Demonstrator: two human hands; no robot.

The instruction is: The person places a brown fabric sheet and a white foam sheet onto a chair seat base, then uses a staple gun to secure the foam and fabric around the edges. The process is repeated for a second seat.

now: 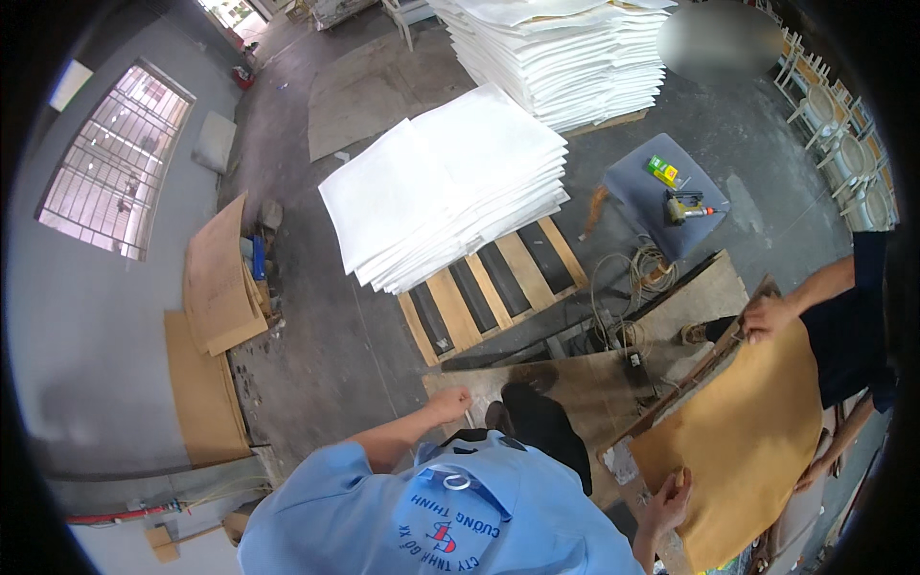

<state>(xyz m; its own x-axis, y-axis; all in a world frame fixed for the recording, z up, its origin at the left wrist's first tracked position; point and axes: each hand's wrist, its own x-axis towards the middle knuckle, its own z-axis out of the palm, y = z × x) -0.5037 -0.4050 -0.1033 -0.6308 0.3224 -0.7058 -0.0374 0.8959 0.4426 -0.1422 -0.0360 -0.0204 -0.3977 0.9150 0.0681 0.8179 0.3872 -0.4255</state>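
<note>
My left hand (448, 404) is held out to the left, fingers curled closed; a small pale bit shows by them, too small to name. Over the near left edge of a yellow-tan sheet (738, 431) is my right hand (666, 503), its fingertips drawn together; whether they pinch the sheet or something small cannot be made out. The sheet lies sloping on a worn board or bench (623, 460) at my right. Across it, a co-worker's hand (767, 316) is at the far edge, and the co-worker's other hand (815, 474) is at the right side.
White sheets (441, 192) are stacked on a wooden pallet (498, 297) ahead, with a taller stack (565, 67) behind. A grey padded stool (661, 182) bears a nail gun (685, 206) and a green-yellow box (663, 171). Coiled hose (652, 268) lies nearby; cardboard (225, 278) leans at left.
</note>
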